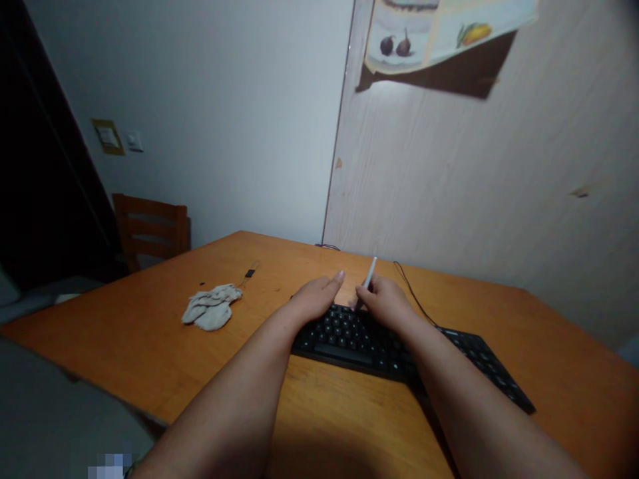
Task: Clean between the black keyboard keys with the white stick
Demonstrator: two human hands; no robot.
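Observation:
A black keyboard (344, 339) lies on the wooden table in front of me, its right part stretching past my right forearm. My left hand (317, 295) rests at the keyboard's upper left, with the thumb stretched out and the other fingers partly hidden behind the hand. My right hand (388, 301) is closed around a slim white pen-like stick (370, 271). The stick is tilted, its lower end down at the keyboard's upper rows of keys. Whether that end touches the keys, and what kind of tip it has, I cannot make out.
Left of the keyboard, a crumpled grey-white cloth (212, 307) lies on the table (134, 332), near a small black tag on a cord (250, 273). A black cable (417, 296) runs behind the keyboard. A wooden chair (152, 229) stands at the far left, and a wall borders the back edge.

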